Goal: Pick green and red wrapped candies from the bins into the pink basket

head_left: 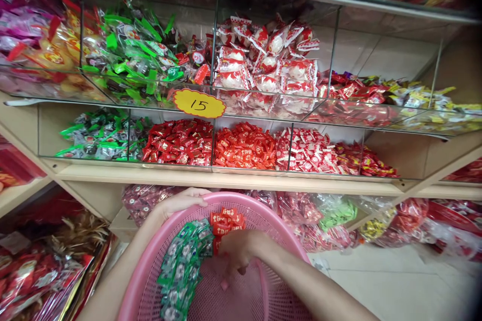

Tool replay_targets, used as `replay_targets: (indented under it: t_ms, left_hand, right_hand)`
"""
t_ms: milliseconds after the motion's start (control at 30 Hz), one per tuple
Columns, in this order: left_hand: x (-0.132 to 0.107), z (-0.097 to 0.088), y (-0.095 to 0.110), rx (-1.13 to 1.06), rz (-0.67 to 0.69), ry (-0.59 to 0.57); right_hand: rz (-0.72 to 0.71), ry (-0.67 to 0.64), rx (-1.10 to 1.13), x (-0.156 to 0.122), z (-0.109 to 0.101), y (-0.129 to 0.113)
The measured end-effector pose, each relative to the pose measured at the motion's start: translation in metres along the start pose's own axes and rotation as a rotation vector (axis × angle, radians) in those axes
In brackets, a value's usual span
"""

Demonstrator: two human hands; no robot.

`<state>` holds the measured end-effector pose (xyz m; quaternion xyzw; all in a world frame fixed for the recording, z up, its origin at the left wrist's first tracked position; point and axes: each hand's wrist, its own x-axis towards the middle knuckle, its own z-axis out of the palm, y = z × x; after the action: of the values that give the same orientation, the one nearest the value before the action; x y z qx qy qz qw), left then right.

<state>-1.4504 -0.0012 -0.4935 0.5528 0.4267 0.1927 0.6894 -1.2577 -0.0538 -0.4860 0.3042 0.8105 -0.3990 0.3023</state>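
Note:
My left hand (187, 199) is closed over the far left rim of a pink plastic basket (132, 266). Inside the basket, my right hand (238, 251) has its fingers curled downward; motion blurs them, and whatever they hold is hidden. Red-wrapped candies (228, 220) lie right beside its knuckles at the far wall. Along the basket's left side rests a row of green-wrapped candies (184, 266) with clear fronts. The perforated bottom shows below my right hand.
Ahead stands a glass-fronted shelf with bins of red candies (244, 146), green-wrapped sweets (139, 50) and red-and-white packets (267, 65). A yellow price tag (199, 104) reads 15. Bagged goods (301, 215) lie under the shelf; red packages (33, 276) are at left.

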Motion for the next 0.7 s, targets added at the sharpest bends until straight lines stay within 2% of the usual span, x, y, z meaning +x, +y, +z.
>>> replay_targets:
  t_ms: [67, 133, 200, 267, 300, 367, 433, 500, 567, 633, 700]
  left_hand:
    - [0.000, -0.001, -0.001, -0.011, 0.001, 0.002]
    - [0.000, 0.000, -0.001, -0.033, 0.006, -0.005]
    - [0.001, 0.000, -0.001, -0.046, 0.009, -0.013]
    - [0.002, 0.000, -0.001, -0.052, 0.000, -0.019]
    - [0.002, 0.000, -0.001, -0.053, -0.005, -0.021]
    - [0.003, 0.000, -0.001, -0.050, -0.004, -0.018]
    - [0.003, 0.000, -0.001, -0.037, 0.007, -0.009]
    - [0.003, -0.001, -0.001, -0.032, 0.005, -0.004]
    - [0.003, -0.002, -0.003, -0.037, -0.001, -0.003]
    - [0.004, -0.003, -0.005, -0.045, -0.001, -0.003]
    - [0.004, -0.003, -0.006, -0.048, 0.007, -0.001]
  right_hand:
    - [-0.078, 0.022, 0.062, -0.008, -0.005, 0.003]
    - [-0.236, 0.158, 0.196, -0.021, -0.013, 0.008]
    - [-0.378, 0.414, 0.364, -0.039, -0.025, 0.012]
    - [-0.432, 0.786, 0.454, -0.057, -0.039, 0.017]
    - [-0.421, 0.994, 0.439, -0.064, -0.046, 0.020]
    - [-0.304, 1.354, 0.306, -0.074, -0.062, 0.028]
    - [-0.102, 1.531, 0.127, -0.076, -0.079, 0.039]
    - [0.118, 1.531, 0.002, -0.073, -0.095, 0.051]
    - [0.263, 1.430, -0.042, -0.067, -0.110, 0.060]
    - [0.287, 1.297, -0.054, -0.062, -0.123, 0.067]
    - [0.253, 1.176, -0.060, -0.057, -0.132, 0.070]
